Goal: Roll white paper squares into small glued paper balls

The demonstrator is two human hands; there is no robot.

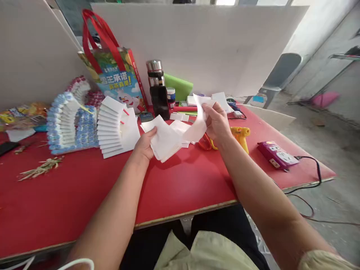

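My left hand (145, 144) is closed on a small stack of white paper sheets (165, 140), its thumb lying on top. Pinched in my right hand (216, 119) is a single white paper sheet (197, 123), curled and raised to the right of the stack. Both hands are above the red table. Behind and below the papers lie more white paper pieces (180, 128). Red-handled scissors (205, 142) are partly hidden under my right wrist, close to a yellow glue gun (241, 138).
Fanned white folded cards (111, 127) and a blue-white folded paper piece (63, 123) stand at left. Behind are a bag with red handles (115, 80), a thermos (154, 71) and a black phone-like object (159, 101). A purple power strip (278, 154) sits at right, its cord trailing off the edge.
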